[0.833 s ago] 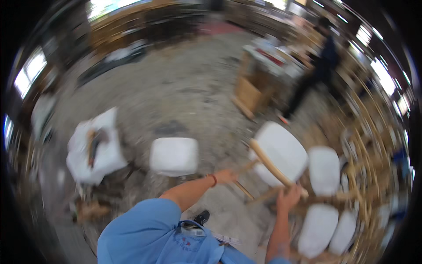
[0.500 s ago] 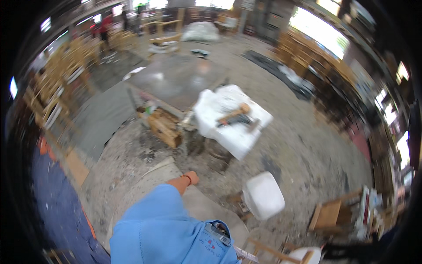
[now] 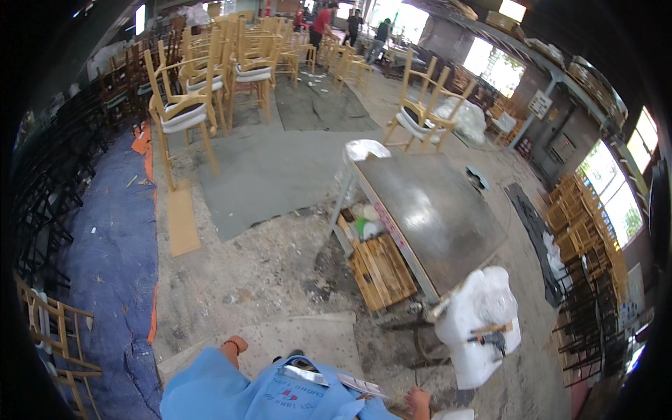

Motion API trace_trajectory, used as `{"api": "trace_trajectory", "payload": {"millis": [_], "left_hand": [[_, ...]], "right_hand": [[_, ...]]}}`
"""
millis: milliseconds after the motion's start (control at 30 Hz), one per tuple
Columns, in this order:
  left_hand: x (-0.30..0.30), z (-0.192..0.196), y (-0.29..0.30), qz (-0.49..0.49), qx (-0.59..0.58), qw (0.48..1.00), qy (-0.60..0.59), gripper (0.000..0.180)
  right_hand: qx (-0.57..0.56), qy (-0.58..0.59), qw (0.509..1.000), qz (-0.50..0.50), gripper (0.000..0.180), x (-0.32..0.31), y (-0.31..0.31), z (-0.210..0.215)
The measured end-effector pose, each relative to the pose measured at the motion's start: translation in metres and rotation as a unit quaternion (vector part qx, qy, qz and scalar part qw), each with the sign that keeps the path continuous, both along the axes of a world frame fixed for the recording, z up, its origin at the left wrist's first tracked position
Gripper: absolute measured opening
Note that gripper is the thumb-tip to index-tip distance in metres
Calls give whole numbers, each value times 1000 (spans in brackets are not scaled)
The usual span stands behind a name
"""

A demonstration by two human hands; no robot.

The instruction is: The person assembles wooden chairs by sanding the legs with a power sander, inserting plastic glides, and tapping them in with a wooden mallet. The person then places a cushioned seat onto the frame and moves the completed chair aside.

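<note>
Low in the head view, my left hand (image 3: 239, 342) hangs beside my blue shirt, a red bracelet at its wrist. It is over a pale floor mat (image 3: 308, 336), touching nothing I can see; its fingers are hidden. My right hand (image 3: 418, 399) is at the lower edge, fingers loosely apart and holding nothing visible. Nearest to it is a white foam sheet (image 3: 465, 357) draped over a support at the table's corner. On that sheet lie a black drill-like power tool (image 3: 493, 341) and a wooden-handled tool (image 3: 493, 327). Flat items stick out of my shirt pocket (image 3: 304, 374).
A metal-topped table (image 3: 441, 210) stands ahead right, a wooden crate (image 3: 381, 273) under its near side. Light wooden chairs (image 3: 183, 119) stand at the far left. A blue tarp (image 3: 115, 245) runs along the left. Grey sheeting (image 3: 266, 175) covers floor ahead. People (image 3: 322, 24) are far off.
My view has swung left, so the table and foam sheet now sit farther right. The blue tarp and chairs show more fully. My right hand has come into view.
</note>
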State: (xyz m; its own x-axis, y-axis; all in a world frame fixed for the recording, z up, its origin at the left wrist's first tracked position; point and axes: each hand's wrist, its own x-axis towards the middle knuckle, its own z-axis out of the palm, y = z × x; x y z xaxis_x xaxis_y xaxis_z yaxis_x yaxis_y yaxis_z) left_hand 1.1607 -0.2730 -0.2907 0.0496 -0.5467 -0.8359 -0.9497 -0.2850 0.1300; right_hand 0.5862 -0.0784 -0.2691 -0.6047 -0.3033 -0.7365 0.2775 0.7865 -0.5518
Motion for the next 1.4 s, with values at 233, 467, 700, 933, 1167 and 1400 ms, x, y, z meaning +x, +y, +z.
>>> {"api": "trace_trajectory", "payload": {"millis": [233, 467, 700, 933, 1167, 1400], "left_hand": [[-30, -13, -146, 364, -36, 886, 284, 37], [-1, 54, -391, 202, -240, 889, 333, 44], [123, 75, -467, 377, -275, 881, 83, 42], [155, 10, -471, 138, -51, 985, 88, 29], [255, -20, -706, 4, -40, 995, 87, 29], [330, 62, -1104, 31, -423, 905, -7, 30]], "right_hand": [[92, -125, 903, 400, 33, 127, -261, -10], [184, -33, 836, 517, 28, 125, -491, -33], [120, -75, 836, 530, 24, 208, -708, -19], [-35, -126, 848, 513, 29, 305, -950, -4], [45, -46, 880, 471, 21, 340, -1098, 8], [-20, -108, 942, 316, 19, 352, -1181, 14]]}}
